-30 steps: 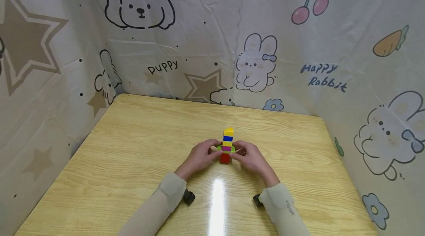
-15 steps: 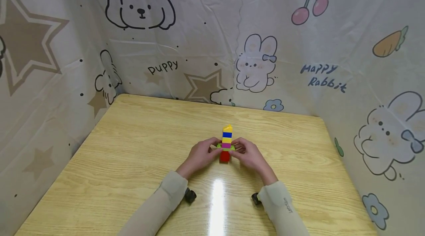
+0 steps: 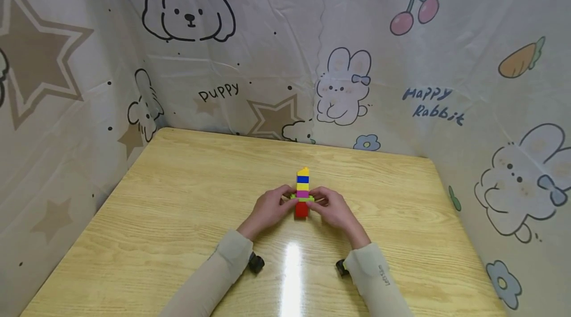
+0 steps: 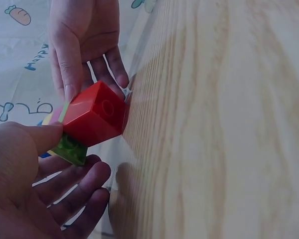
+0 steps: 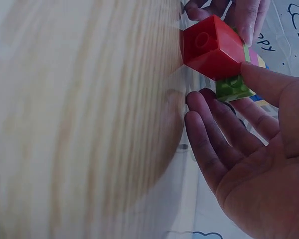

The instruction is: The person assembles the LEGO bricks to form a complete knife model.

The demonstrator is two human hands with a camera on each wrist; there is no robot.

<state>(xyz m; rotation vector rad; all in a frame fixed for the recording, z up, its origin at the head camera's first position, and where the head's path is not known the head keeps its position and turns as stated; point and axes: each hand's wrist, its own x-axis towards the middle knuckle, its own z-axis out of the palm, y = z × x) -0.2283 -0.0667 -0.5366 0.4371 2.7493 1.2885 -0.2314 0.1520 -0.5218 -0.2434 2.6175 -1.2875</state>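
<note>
A small tower of toy building bricks stands between both hands in the head view. From the bottom up come a red brick [image 3: 301, 210], a wider green plate [image 3: 303, 200], a magenta brick [image 3: 303, 194], a yellow brick [image 3: 303, 186], a blue brick [image 3: 303, 179] and a sloped yellow brick [image 3: 303, 172]. My left hand [image 3: 270, 206] pinches the plate's left end, thumb in front. Its right end is pinched by my right hand [image 3: 332, 207]. Both wrist views show the hollow underside of the red brick [image 4: 97, 114], so the tower is at least partly off the tabletop.
The wooden table [image 3: 200, 168] reflects a bright streak of light in front of the hands. Patterned cloth [image 3: 276, 34] hangs behind the table and along its sides. Black wrist cameras [image 3: 256, 263] sit at both cuffs.
The tower has shifted slightly up and left in the head view and looks a little straighter. Both hands keep their pinch on the green plate and move slightly with it.
</note>
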